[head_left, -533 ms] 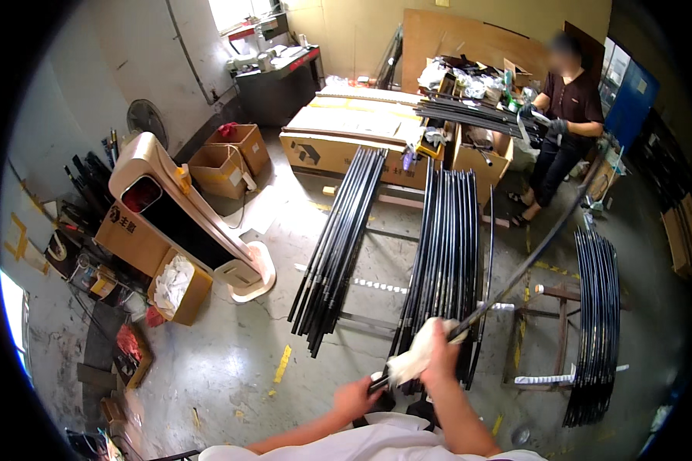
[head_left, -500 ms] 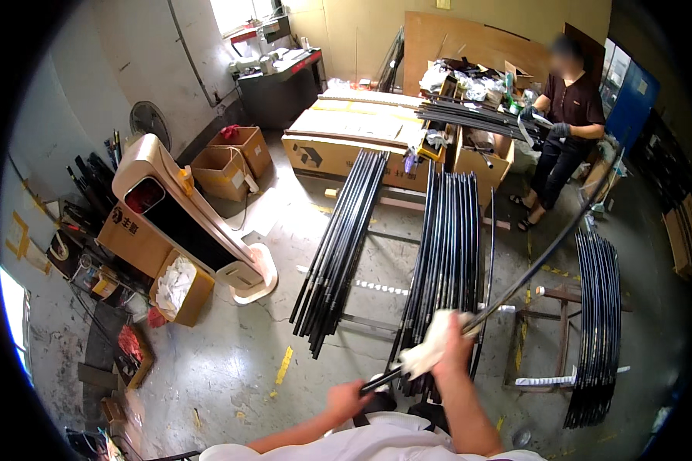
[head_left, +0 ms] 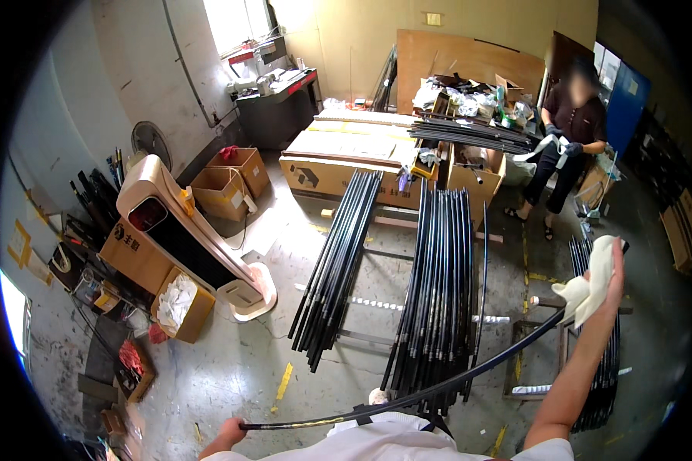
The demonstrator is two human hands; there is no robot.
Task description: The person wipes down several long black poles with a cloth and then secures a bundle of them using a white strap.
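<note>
A long, glossy black rod (head_left: 446, 390) crosses low in front of me and looks bowed in this view. At its lower left end, my left hand (head_left: 231, 432) is closed around it. My right arm stretches out to the right, and my right hand (head_left: 615, 283) is closed on a white cloth (head_left: 590, 288) wrapped about the rod near its other end. The cloth hides most of the right fingers. Below the held rod lies a row of similar black rods (head_left: 434, 307), with a second bundle (head_left: 338, 269) to its left.
More rods (head_left: 603, 369) rest on a low metal frame (head_left: 527, 326) at right. A large cardboard box (head_left: 346, 183) stands ahead, near a gloved co-worker (head_left: 573, 131) handling white strips. At left are a tall beige appliance (head_left: 181, 223) and a box of white material (head_left: 196, 326).
My right hand and the cloth have moved far right and up along the rod. My left hand has shifted left and down with the rod's end. The rod now lies more crosswise.
</note>
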